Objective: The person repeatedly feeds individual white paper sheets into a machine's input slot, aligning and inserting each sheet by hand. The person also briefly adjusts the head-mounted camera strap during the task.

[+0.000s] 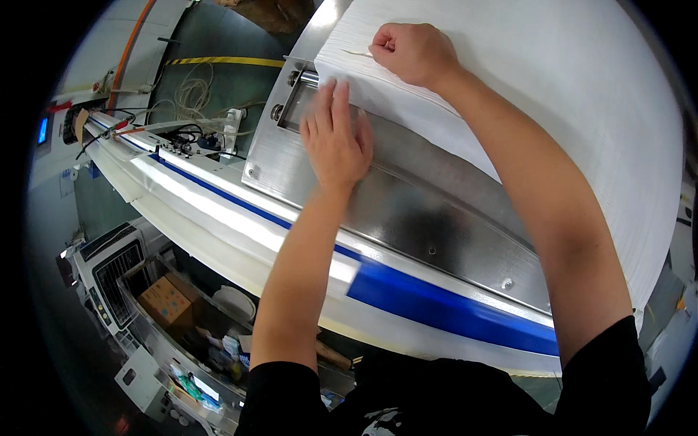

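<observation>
A wide stack of thin white sheets (567, 87), paper or cloth, covers the metal table (407, 218), its layered edge turned toward me. My right hand (414, 54) lies on top near the far left corner, fingers curled closed. A thin pale sliver (356, 52) pokes out from its fingertips; whether the hand grips it is too small to tell. Lower and to the left, my left hand (334, 134) is open, fingers stretched forward over the metal surface. Its fingertips reach the stack's edge, beside a metal roller (309, 76) set in the table.
A blue strip (451, 305) and a pale rail run along the table's near side. Coiled cable (193, 94) lies on the floor at far left. Below left stand a cart with a cardboard box (166, 299) and a white machine with a dark grille (120, 272).
</observation>
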